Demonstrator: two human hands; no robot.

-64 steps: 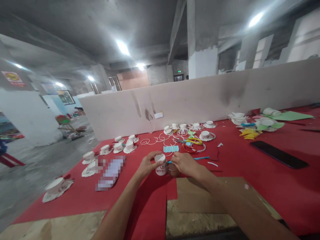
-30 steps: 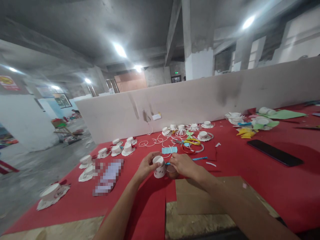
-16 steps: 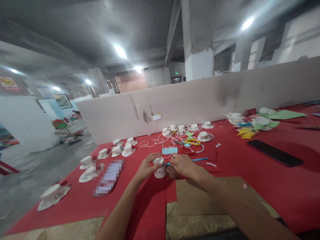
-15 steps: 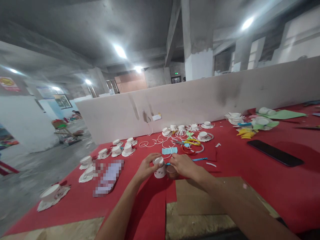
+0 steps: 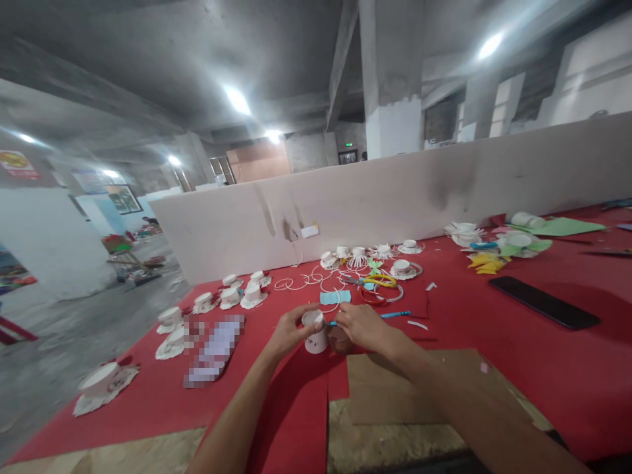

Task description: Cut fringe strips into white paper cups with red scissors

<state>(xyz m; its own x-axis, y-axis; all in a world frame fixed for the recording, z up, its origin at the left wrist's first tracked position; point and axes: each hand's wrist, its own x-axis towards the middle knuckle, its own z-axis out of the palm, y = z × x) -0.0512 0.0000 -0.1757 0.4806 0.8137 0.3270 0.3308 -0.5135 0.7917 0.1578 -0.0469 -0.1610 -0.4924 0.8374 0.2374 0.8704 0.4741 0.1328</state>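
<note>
My left hand point(image 5: 289, 331) is closed round a small white paper cup point(image 5: 316, 341), thumb on the near side and fingers at the far rim. Small dark marks show on the cup's wall. In my right hand point(image 5: 363, 327) a slim blue pen point(image 5: 397, 315) is gripped; its left end points at the cup, and I cannot tell whether it touches. Just under the right fingers stands a small brown round container point(image 5: 340, 341). Beyond the hands lies a light blue paper piece point(image 5: 335, 297), with yellow-handled scissors point(image 5: 380, 281) and red-handled scissors point(image 5: 371, 297) behind it.
Several white cup hats point(image 5: 253, 296) line the red table cover point(image 5: 291, 408) at left and back. Curly white strips point(image 5: 296, 282) lie near the partition point(image 5: 345, 204). A black phone point(image 5: 543, 303) and yellow paper point(image 5: 488, 263) are at right; cardboard point(image 5: 395, 388) lies in front.
The cup has turned slightly in my left hand, so different marks face me. My right hand has hardly moved.
</note>
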